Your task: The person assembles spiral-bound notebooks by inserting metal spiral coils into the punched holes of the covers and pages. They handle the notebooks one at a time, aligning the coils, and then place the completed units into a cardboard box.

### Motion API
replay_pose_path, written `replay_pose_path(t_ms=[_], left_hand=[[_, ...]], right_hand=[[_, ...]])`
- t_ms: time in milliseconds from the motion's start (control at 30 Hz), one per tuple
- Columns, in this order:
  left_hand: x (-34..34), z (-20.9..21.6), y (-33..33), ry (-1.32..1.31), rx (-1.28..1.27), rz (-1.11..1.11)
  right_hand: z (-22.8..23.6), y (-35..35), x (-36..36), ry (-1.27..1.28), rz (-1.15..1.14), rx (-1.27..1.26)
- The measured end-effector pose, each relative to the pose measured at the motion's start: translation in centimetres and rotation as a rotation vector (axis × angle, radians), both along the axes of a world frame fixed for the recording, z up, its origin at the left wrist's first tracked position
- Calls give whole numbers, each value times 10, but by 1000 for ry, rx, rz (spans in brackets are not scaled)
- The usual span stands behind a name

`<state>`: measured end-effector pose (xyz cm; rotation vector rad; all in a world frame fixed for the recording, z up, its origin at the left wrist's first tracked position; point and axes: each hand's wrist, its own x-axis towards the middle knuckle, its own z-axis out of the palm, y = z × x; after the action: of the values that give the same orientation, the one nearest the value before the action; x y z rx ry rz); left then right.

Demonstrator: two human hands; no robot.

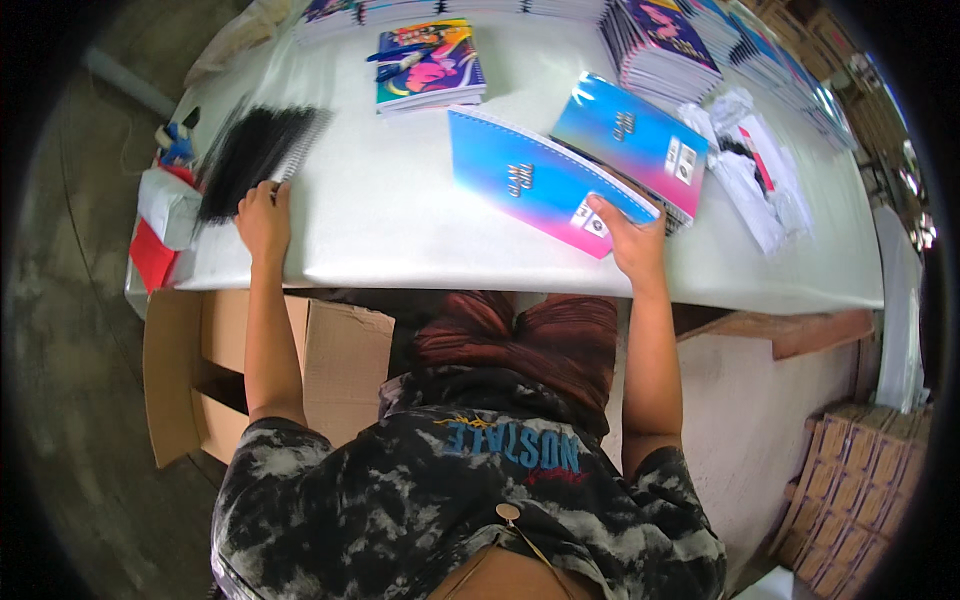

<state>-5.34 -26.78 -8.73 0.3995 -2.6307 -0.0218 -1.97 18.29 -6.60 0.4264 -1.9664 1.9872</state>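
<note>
One blue-pink notebook held in right hand; left hand at black coils, grip unclear.

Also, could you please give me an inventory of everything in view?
Broad smooth table: 1, white, centre
Thin wiry binding coils: many, black, table left
Flat rectangular paper notebooks: at least 2, blue and pink, right of centre
Low notebook stack: 1, multicoloured, back centre
Slim handheld tool: 1, dark blue, atop that stack
Tall notebook stacks: several, multicoloured, far edge
Crumpled plastic wrapping: 1, white, table right
Flat piece: 1, red, left edge
Open cardboard box: 1, brown, lower left
Stacked cartons: many, brown, lower right
Patterned shirt: 1, black and grey, on person
Left hand: 1, bare, at coils
Right hand: 1, bare, gripping notebook
</note>
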Motion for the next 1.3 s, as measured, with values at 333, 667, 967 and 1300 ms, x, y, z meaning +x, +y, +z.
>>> replay_pose_path(t_ms=[333,667,967,1300], left_hand=[[-6,-2,-3,528,552,-161],[57,91,95,-52,1318,-970],[95,100,165,-103,1184,-658],[99,88,202,-359,1121,-700]], right_hand=[[3,-1,3,-66,34,-52],[11,-47,28,544,-215,616],[6,-68,37,592,-308,670],[0,-86,52,563,-293,696]])
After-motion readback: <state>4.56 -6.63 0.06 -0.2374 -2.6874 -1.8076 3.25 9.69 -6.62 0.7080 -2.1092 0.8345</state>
